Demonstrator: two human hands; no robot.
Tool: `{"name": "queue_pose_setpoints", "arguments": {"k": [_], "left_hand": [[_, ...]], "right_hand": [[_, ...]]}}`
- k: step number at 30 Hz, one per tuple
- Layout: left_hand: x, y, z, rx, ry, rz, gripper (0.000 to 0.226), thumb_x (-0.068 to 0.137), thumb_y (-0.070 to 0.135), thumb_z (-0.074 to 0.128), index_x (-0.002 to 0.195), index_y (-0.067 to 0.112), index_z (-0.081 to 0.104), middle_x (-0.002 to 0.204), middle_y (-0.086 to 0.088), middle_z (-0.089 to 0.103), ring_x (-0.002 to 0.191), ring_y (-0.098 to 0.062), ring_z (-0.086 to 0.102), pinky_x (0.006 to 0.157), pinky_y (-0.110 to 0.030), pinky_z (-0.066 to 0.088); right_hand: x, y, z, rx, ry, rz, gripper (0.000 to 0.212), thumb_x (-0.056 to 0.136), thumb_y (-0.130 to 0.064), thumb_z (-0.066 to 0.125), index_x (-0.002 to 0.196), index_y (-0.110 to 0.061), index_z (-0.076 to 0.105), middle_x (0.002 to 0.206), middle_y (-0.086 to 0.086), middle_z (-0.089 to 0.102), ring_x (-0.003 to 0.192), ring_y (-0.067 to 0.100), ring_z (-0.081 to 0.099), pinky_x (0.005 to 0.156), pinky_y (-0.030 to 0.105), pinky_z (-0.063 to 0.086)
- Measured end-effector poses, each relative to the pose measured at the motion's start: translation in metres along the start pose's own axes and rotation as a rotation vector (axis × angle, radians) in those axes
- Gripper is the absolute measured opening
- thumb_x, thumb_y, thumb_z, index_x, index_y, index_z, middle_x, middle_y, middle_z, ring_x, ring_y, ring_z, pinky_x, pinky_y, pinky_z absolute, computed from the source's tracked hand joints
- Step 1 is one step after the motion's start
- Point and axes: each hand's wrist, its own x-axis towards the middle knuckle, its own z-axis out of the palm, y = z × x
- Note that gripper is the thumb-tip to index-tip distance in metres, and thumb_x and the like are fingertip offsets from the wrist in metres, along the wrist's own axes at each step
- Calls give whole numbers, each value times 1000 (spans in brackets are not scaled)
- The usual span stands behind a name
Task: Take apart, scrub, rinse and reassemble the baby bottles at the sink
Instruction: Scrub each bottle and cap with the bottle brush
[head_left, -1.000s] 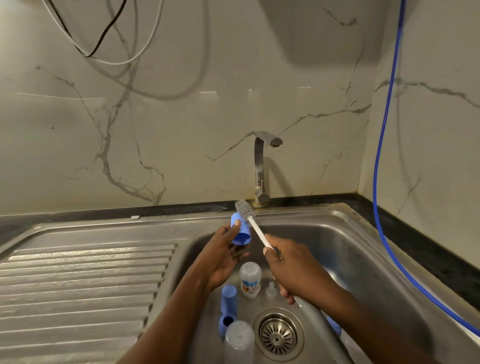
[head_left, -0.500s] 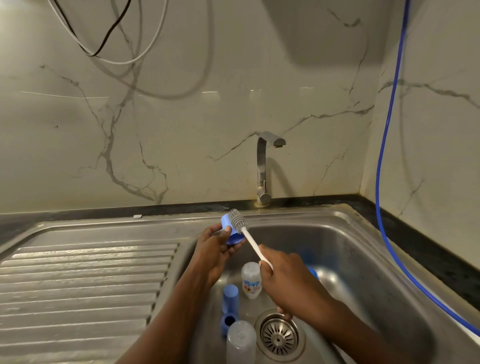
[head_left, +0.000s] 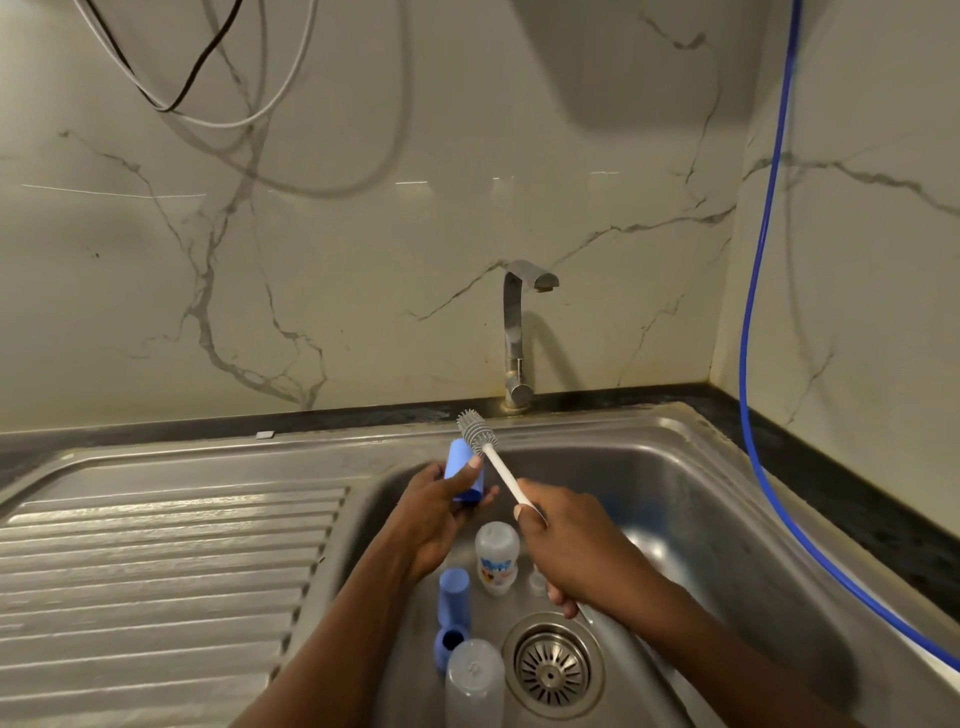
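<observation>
My left hand holds a blue bottle cap over the sink basin, thumb on its side. My right hand grips the white handle of a bottle brush; its grey bristle head sits just beside and above the cap, outside it. In the basin lie a small clear bottle with a printed label, a second blue cap, a blue ring and a clear bottle at the near edge. A small clear teat peeks out beside my right hand.
The steel sink has a drain strainer near the front. A ribbed draining board lies to the left. The tap stands at the back, no water running. A blue hose hangs down the right wall; cables hang top left.
The brush head has come out of the blue cap's open end and now sits beside it. My left hand has turned the cap so that it stands more upright.
</observation>
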Motion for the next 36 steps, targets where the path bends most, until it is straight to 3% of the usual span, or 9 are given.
{"name": "queue_pose_setpoints", "arguments": {"k": [4, 8, 11, 15, 18, 21, 26, 32, 36], "left_hand": [[6, 5, -11, -155, 91, 51, 42, 95, 16, 60, 131, -3, 50, 118, -23, 62, 95, -30, 66, 71, -34, 58], [7, 7, -15, -285, 130, 24, 48, 101, 27, 52, 137, -4, 47, 125, -27, 60, 106, -35, 62, 83, -37, 54], [-2, 6, -6, -284, 34, 1, 48, 103, 29, 46, 139, -3, 45, 126, -30, 59, 104, -38, 62, 92, -42, 50], [-7, 1, 7, -176, -56, -23, 46, 101, 27, 49, 137, -1, 46, 127, -28, 60, 109, -38, 61, 92, -46, 51], [-5, 1, 8, -71, -54, -64, 47, 98, 29, 56, 134, -1, 53, 129, -26, 60, 113, -35, 58, 105, -46, 44], [-4, 0, 7, 19, -16, -35, 45, 92, 27, 64, 127, -2, 59, 114, -21, 64, 99, -29, 58, 90, -36, 50], [2, 7, -8, -132, 88, 52, 41, 97, 15, 56, 133, -5, 50, 112, -20, 66, 89, -25, 68, 63, -27, 58], [3, 8, -13, -139, 72, 78, 38, 101, 13, 48, 137, 0, 48, 107, -19, 66, 86, -25, 68, 69, -31, 56], [0, 8, -6, -123, -26, 92, 34, 103, 13, 45, 135, 0, 47, 122, -25, 63, 82, -25, 74, 68, -31, 60]], "right_hand": [[-12, -4, 6, -76, -23, -50, 21, 100, -17, 32, 104, -14, 52, 72, 7, 56, 35, 12, 50, 33, 23, 41], [-21, -7, 23, -217, -54, -69, 23, 101, -19, 31, 109, -14, 52, 94, 6, 55, 71, 25, 62, 46, 21, 41], [-14, -8, 22, -220, -10, -64, 16, 102, -20, 33, 104, -21, 48, 94, 6, 57, 57, 17, 51, 41, 20, 40], [-2, -6, 10, -78, 46, -16, 17, 101, -20, 32, 103, -20, 49, 67, 3, 55, 33, 8, 47, 32, 19, 39], [-1, -6, 6, -24, 32, 2, 20, 102, -22, 32, 107, -18, 50, 65, 4, 54, 33, 7, 48, 34, 21, 42], [0, -6, 5, -11, 39, 0, 20, 103, -23, 32, 109, -17, 50, 65, 6, 54, 34, 9, 48, 34, 21, 42], [-9, -3, 13, -114, 33, -71, 20, 101, -22, 32, 107, -20, 51, 73, 3, 54, 33, 9, 48, 31, 19, 40], [-9, -1, 13, -215, 41, -77, 19, 102, -23, 34, 110, -23, 51, 89, 6, 58, 47, 9, 47, 37, 19, 40], [-1, -2, 8, -101, 46, -41, 18, 101, -22, 34, 107, -22, 51, 71, 4, 55, 35, 8, 48, 32, 21, 41]]}}
